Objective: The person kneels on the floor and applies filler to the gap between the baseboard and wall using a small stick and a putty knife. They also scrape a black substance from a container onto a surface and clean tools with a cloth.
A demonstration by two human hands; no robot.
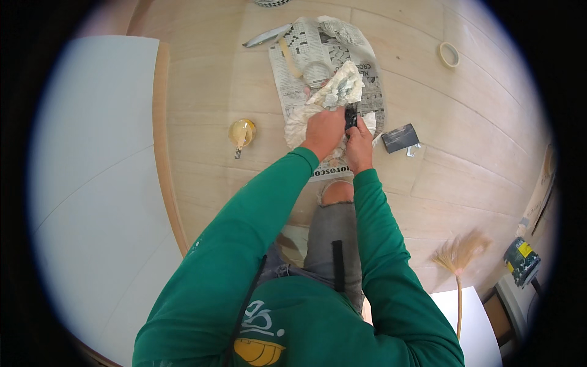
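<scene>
Above a sheet of newspaper [372, 55] on the floor, my two hands work close together. My left hand [326, 129] is closed, its fingers turned away, on a crumpled cream rag [347, 79] smeared with grey. Pinched in my right hand [359, 145] is a small flat black tool [351, 116], upright and touching the rag side; its exact kind cannot be made out. More crumpled cream material [296, 125] lies under my left wrist. Just beyond the hands, a round clear lid or dish [317, 73] rests on the paper beside a tan strip [289, 58].
Left of the newspaper stands a small yellowish tub [243, 131] with a stick in it. A grey-bladed tool [267, 35] lies beyond. To the right are a black box [400, 139], a tape roll [448, 55], a broom [460, 260] and a dark can [523, 262]. A white panel [98, 153] fills the left.
</scene>
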